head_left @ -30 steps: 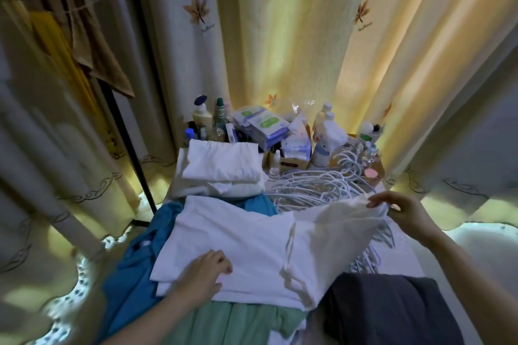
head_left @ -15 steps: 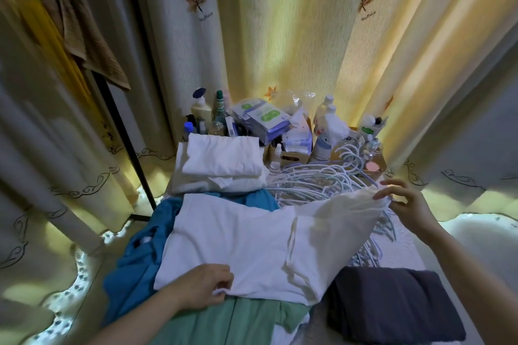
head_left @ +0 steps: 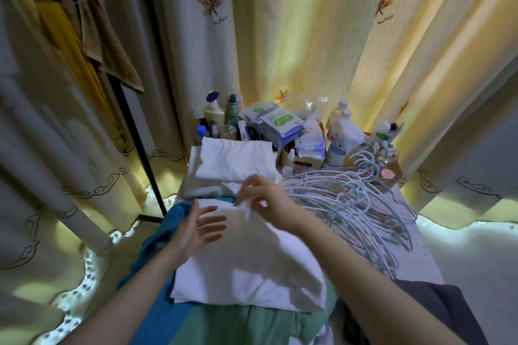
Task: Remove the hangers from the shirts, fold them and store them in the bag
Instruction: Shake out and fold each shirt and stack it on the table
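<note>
A white shirt (head_left: 246, 263) lies partly folded on top of a blue garment (head_left: 157, 249) and a green garment (head_left: 241, 325). My right hand (head_left: 263, 199) pinches the shirt's right side and holds it over the middle of the shirt. My left hand (head_left: 199, 227) hovers above the shirt's left part with fingers spread; it is blurred. Behind them sits a stack of folded white shirts (head_left: 232, 165). A heap of white hangers (head_left: 353, 199) lies to the right. No bag is in sight.
Bottles, packets and a cardboard box (head_left: 302, 159) crowd the far end of the table. A dark grey garment (head_left: 437, 311) lies at the near right. Curtains surround the table, and a black rack pole (head_left: 131, 126) with towels stands at the left.
My right hand has carried the shirt's right side leftward over the middle. My left hand has lifted off the shirt's near edge and moved up and away.
</note>
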